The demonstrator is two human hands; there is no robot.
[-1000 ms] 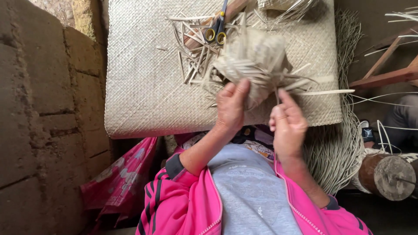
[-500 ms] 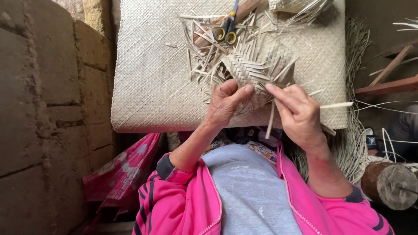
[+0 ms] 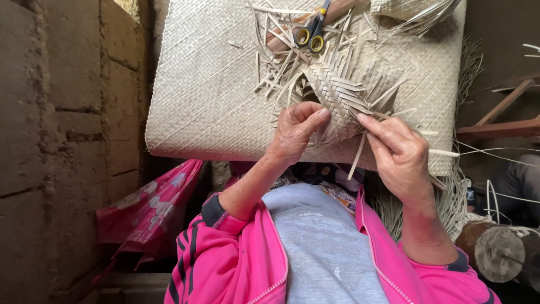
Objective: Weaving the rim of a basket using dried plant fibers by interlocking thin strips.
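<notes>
The half-made woven piece [image 3: 351, 93] lies on the big finished mat [image 3: 208, 90], which works as a flat table across the person's lap — so the loose strips do not fall down. The left hand [image 3: 295, 132] presses on the near edge of the piece, fingers curled and closed on the weave, I think to keep it from sliding. The right hand [image 3: 399, 152] pinches one pale strip [image 3: 358, 152] between thumb and fingertips, closed tight on it, at the place where this strip leaves the weave. The scissors [image 3: 312, 34] with yellow handles rest at the far side of the mat, touching the loose ends, well away from both hands.
</notes>
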